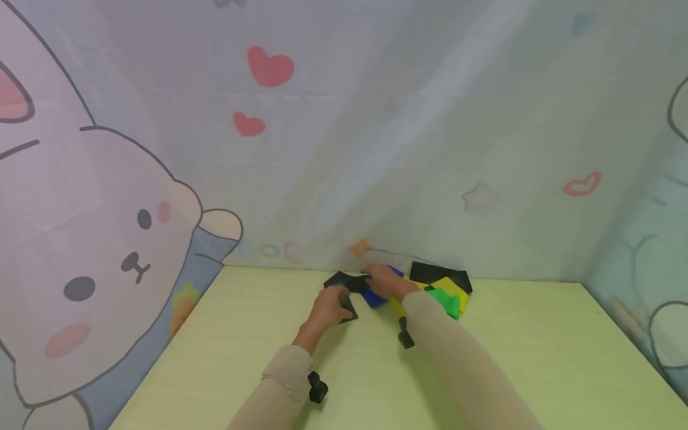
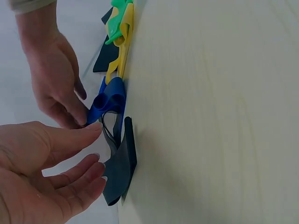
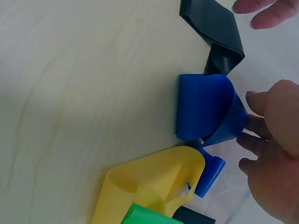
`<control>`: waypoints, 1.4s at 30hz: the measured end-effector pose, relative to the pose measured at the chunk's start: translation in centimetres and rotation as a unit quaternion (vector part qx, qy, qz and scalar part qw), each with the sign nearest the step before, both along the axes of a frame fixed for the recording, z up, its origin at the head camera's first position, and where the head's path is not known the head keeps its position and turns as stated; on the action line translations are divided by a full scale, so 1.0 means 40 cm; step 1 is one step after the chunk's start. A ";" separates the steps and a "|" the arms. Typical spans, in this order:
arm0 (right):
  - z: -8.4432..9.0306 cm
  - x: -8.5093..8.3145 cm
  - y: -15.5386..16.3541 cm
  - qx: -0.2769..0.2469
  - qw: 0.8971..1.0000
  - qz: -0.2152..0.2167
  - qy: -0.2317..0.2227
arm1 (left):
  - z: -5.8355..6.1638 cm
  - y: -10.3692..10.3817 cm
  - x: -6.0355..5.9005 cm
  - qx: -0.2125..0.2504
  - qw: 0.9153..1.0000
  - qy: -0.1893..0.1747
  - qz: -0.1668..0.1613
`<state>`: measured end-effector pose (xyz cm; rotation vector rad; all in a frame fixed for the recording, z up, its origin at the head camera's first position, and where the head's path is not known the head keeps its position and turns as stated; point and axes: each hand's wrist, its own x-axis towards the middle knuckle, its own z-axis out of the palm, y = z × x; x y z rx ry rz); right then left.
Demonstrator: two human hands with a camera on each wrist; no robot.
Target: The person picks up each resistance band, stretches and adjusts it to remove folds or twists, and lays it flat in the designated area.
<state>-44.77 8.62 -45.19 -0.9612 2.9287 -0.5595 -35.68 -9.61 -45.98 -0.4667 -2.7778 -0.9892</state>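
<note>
A: Head view. Where do your hands sit?

B: Both work at the far edge of the pale green table [image 1: 484, 358], against the cartoon curtain [image 1: 107, 239]. Your left hand [image 1: 329, 307] rests on the black band [image 1: 342, 280]; your right hand [image 1: 384, 280] lies over the blue band [image 1: 372, 297]. Behind your right forearm lie a yellow band [image 1: 454, 288], a green band [image 1: 446, 300] and a second black band [image 1: 439, 273]. Count: two black, one blue, one yellow, one green.

A: Left wrist view. Is your left hand clenched?

B: No. Your left hand [image 2: 46, 172] is released, its fingers [image 2: 77, 137] straight, their tips at the black band [image 2: 120, 175] and holding nothing. Your right hand [image 2: 56, 81] curls its fingers at the blue band [image 2: 108, 101]; whether it pinches the loop cannot be told here.

A: Right wrist view. How will the blue band handle?

B: The blue band [image 3: 203, 109] stands folded in a limp loop just beside the black band [image 3: 217, 32], so judge it light, thin, soft and probably stretchy. Your right hand [image 3: 273, 158] has bent fingertips [image 3: 254, 100] touching the fold; a firm grasp cannot be told. Take hold at the raised fold, not the flat end on the table. The yellow band [image 3: 149, 184] buckles likewise.
</note>
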 end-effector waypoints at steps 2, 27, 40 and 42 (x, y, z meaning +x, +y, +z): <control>0.000 -0.002 -0.005 0.008 1.000 -0.009 -0.009 | 0.001 0.008 -0.004 -0.018 1.000 0.000 -0.011; -0.029 0.000 -0.015 0.022 0.993 -0.107 -0.038 | -0.018 0.052 -0.010 -0.194 0.981 -0.020 0.011; -0.024 -0.014 -0.017 -0.026 0.992 -0.122 0.027 | -0.006 0.040 0.002 -0.192 0.981 -0.001 0.042; -0.020 -0.011 -0.017 -0.035 0.991 -0.125 0.043 | -0.004 0.039 0.004 -0.191 0.980 0.003 0.047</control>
